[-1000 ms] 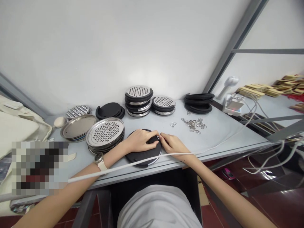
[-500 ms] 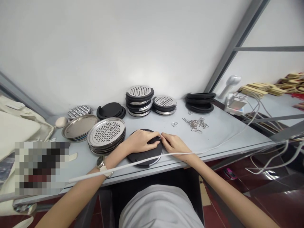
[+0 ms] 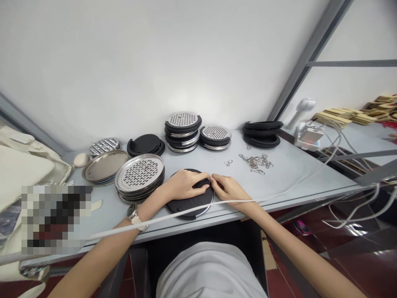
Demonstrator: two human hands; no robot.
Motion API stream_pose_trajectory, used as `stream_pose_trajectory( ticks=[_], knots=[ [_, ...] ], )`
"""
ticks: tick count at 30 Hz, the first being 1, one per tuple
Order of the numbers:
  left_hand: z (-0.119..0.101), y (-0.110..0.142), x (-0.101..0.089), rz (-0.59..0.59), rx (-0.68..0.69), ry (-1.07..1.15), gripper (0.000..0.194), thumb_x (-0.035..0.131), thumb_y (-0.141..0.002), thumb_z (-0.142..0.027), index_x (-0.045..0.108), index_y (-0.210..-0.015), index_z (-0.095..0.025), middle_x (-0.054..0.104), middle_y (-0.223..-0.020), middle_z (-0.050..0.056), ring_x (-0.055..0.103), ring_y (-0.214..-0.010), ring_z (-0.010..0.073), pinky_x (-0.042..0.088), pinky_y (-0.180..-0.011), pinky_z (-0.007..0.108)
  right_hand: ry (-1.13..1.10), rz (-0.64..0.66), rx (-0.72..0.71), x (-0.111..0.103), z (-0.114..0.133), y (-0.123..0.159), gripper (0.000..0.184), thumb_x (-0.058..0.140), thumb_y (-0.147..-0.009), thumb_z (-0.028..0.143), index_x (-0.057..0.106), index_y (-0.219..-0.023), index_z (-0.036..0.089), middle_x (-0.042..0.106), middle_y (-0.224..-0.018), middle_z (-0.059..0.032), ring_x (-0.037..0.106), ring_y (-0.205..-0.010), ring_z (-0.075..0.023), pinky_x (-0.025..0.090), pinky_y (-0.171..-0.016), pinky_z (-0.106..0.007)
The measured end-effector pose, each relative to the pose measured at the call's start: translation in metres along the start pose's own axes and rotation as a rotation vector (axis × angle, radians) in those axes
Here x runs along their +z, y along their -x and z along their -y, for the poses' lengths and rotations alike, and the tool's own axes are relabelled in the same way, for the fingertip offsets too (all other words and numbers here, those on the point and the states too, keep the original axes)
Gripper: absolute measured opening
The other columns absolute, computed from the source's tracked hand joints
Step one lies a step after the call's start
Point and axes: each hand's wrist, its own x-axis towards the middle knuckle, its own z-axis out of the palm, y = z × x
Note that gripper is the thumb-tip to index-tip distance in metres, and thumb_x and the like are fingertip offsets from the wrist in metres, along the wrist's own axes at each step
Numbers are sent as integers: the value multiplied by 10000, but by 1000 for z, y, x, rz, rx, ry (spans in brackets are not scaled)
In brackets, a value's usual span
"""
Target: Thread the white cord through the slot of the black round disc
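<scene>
In front of me on the table lies a round black disc (image 3: 182,205) with a thin metal edge showing at its lower right. My left hand (image 3: 187,185) lies over it, thumb and fingers closed on its upper right part. At that same edge my right hand (image 3: 228,188) pinches a small metal clip (image 3: 209,180), mostly covered by the fingertips. A loose pile of similar wire clips (image 3: 257,162) is to the right, with a small group of clips (image 3: 228,162) nearer. Left of the disc is a stack of round metal grater plates (image 3: 141,174).
Behind stand stacks of graters in black rings (image 3: 182,132), a shorter grater stack (image 3: 215,136), black rings (image 3: 262,140) and a black disc (image 3: 145,145). Plain metal discs (image 3: 105,165) are at left. A white cable (image 3: 229,201) crosses before my hands. Cream cloth (image 3: 25,157) bulges at far left.
Both hands keep nearly the same place on the disc. The shiny bit between the right fingertips shows less now. The whole view has shifted very slightly.
</scene>
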Motion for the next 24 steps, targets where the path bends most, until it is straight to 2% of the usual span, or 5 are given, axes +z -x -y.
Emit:
stream_pose_trajectory(
  ticks=[7, 16, 22, 24],
  knots=[
    [-1, 0, -2, 4, -3, 22, 232, 438, -925, -338, 551, -1087, -218, 650, -783, 7, 612, -678, 159, 388, -622, 237, -21, -15, 10, 2, -1, 0, 299, 334, -938, 311, 478, -703, 195, 522, -596, 17, 448, -512, -107, 298, -529, -224],
    [0, 0, 0, -1, -18, 1, 248, 440, -926, -309, 518, -1149, -235, 657, -799, 9, 621, -683, 167, 394, -621, 241, -133, -43, 48, 2, -2, 1, 307, 344, -930, 347, 402, -667, 200, 451, -563, 43, 402, -495, -93, 286, -504, -215],
    [-2, 1, -1, -38, -121, -42, 224, 485, -892, -385, 489, -1020, -202, 582, -658, -21, 560, -560, 157, 334, -527, 237, -134, -53, 39, 3, -3, 0, 305, 344, -932, 333, 351, -654, 205, 404, -557, 55, 372, -494, -89, 278, -513, -220],
    [-2, 2, -1, -48, -115, -46, 195, 494, -886, -382, 483, -963, -203, 566, -648, -28, 544, -548, 150, 327, -526, 237, -133, -50, 39, 3, -3, 0, 305, 344, -933, 333, 346, -656, 205, 394, -557, 57, 363, -492, -87, 271, -510, -221]
  ],
)
